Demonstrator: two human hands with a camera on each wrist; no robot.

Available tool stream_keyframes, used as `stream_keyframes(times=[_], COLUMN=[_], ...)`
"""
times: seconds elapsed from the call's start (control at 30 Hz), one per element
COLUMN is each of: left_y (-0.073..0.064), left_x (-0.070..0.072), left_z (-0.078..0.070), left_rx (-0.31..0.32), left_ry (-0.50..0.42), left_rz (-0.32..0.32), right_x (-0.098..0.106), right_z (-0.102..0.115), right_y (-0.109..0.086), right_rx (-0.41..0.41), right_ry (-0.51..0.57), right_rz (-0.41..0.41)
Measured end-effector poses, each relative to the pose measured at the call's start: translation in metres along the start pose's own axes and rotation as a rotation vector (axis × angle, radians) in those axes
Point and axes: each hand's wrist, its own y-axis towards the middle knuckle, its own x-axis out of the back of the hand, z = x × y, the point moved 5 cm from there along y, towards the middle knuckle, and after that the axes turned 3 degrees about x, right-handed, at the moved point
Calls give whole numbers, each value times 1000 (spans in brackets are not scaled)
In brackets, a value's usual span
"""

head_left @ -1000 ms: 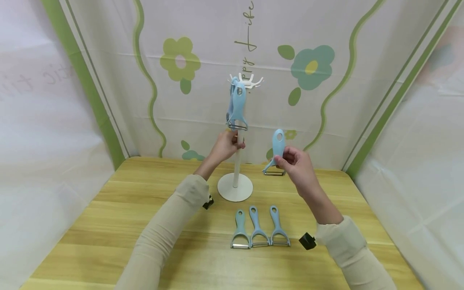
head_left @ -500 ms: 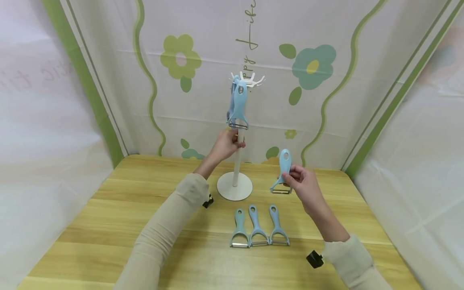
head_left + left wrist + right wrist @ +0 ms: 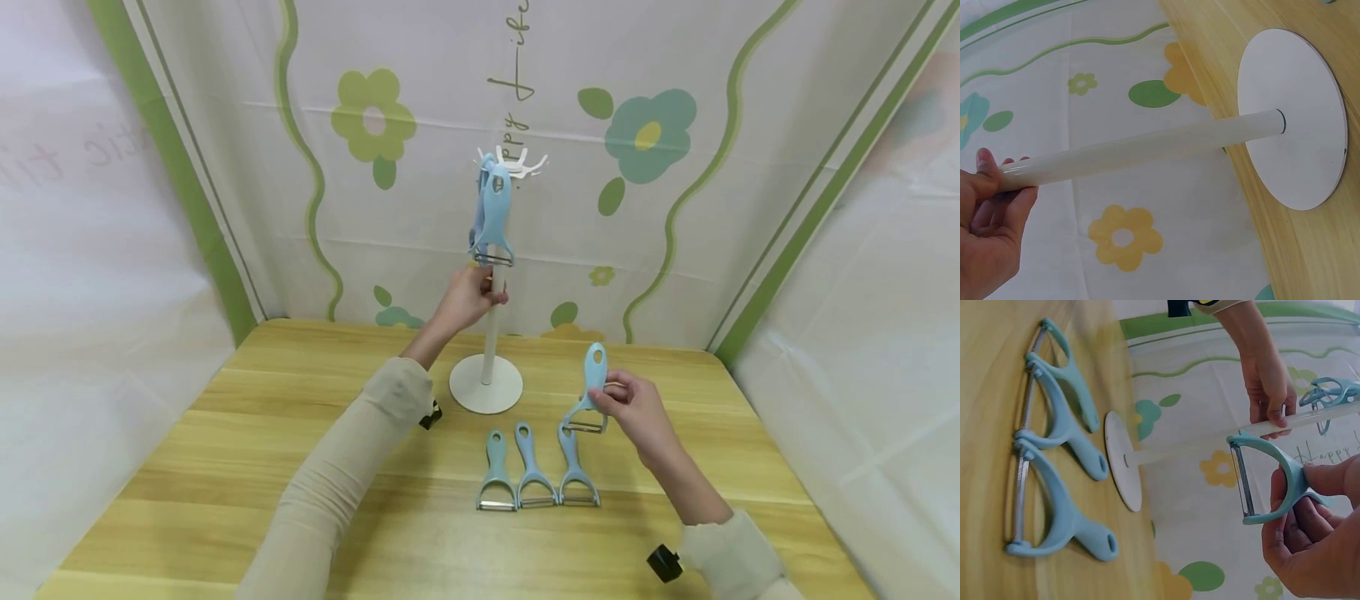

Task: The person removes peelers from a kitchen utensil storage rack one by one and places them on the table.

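Note:
In the head view my left hand (image 3: 467,298) grips the pole of a white hook stand (image 3: 491,337), thumb and fingers wrapped round it below the hanging peelers. At the right, my right hand (image 3: 636,410) pinches a light blue Y-shaped peeler (image 3: 596,369), handle up and blade down, raised over the table. From the stand's left and front hooks hang several blue peelers (image 3: 497,212), partly overlapping. Three more lie in a row in front of the base: a greenish peeler (image 3: 497,452), a blue peeler (image 3: 527,452) and another blue peeler (image 3: 569,450).
The stand's round white base (image 3: 1294,162) rests on the wooden table (image 3: 300,492). Bare white hooks (image 3: 534,167) spread at the stand's top right. A white patterned curtain (image 3: 420,208) encloses the back and both sides.
My right hand has moved down and slightly right with its peeler, from beside the pole to just above the rightmost lying peeler. The left hand stays on the pole.

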Motion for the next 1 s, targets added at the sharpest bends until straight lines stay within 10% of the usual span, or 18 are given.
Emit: stream_keyframes(times=[1.0], left_y=[0], left_x=[0], left_z=[1], left_rx=[4], left_ry=[-3], left_rz=[11], right_x=[23], right_z=[-66], right_y=[-25], right_rx=[-135], right_ry=[-218], right_rz=[51])
